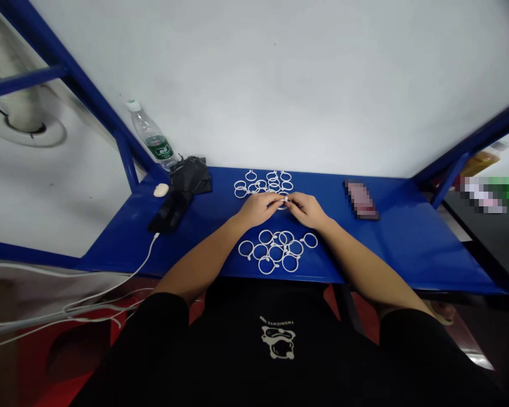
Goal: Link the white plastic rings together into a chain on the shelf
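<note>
Close together over the middle of the blue table [220, 249], my left hand [258, 208] and my right hand [307, 210] pinch a white curtain ring [285, 198] by its small tab. Part of that ring is hidden by the fingers. Behind my hands lies a group of similar white rings [274, 182], some overlapping. Nearer my body, between my forearms, is a second loose group of white rings [285, 244], each with a small tab. Fine detail of the tabs is too small to make out.
Left on the table are a clear plastic bottle [156, 144], a black crumpled bag [190, 175], a black device [170, 210] with a white cable [146, 259], and a pale rounded object [161, 190]. A phone [361, 199] lies at right. Blue frame bars [453, 169] flank the table.
</note>
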Available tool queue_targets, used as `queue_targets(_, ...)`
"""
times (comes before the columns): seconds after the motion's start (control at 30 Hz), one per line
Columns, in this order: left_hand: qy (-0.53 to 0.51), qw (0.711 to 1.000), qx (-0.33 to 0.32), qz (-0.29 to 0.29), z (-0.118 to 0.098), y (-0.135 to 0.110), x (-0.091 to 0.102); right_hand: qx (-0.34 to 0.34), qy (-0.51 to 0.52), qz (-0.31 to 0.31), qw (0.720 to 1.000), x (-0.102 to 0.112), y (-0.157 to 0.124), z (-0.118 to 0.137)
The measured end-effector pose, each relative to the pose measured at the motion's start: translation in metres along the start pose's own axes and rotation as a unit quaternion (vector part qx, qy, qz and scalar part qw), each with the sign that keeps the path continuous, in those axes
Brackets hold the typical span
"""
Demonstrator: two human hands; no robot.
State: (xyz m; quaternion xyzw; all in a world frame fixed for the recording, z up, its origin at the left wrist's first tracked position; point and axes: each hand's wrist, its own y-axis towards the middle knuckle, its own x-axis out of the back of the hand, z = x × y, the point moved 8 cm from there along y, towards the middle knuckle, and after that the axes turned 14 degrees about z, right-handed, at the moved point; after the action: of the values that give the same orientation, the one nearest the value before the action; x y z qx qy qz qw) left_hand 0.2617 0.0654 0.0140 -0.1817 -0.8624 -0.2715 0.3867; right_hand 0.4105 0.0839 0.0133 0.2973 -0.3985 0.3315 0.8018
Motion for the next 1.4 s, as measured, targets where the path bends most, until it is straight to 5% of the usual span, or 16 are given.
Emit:
queue_targets(0.53, 0.027, 0.997, -0.001, 0.068, 0.003, 0.001, -0.016, -0.042, 0.001, 0.010, 0.999, -0.002, -0.002, -0.007)
queue_targets(0.8, 0.011, 0.997, -0.020, 0.076, -0.004, 0.000, -0.018, 0.015, 0.025, -0.015, 0.999, 0.002, -0.001, -0.002)
queue_targets(1.03, -0.017, 1.000, -0.004, -0.017, 0.005, -0.002, 0.016, 0.002, -0.032, -0.163, 0.986, 0.020, -0.011, -0.010)
queue_targets(1.1, -0.029, 0.999, 0.012, 0.030, 0.010, -0.002, 0.022, -0.010, -0.058, -0.184, 0.981, 0.022, -0.012, -0.011)
queue_targets(1.27, -0.088, 0.949, 0.018, 0.303, 0.012, -0.016, -0.002, -0.014, -0.088, -0.167, 0.982, 0.020, -0.009, -0.013)
queue_targets(1.4, -0.037, 0.933, 0.028, 0.358, 0.015, -0.020, -0.019, -0.002, -0.057, -0.169, 0.984, 0.022, -0.009, -0.016)
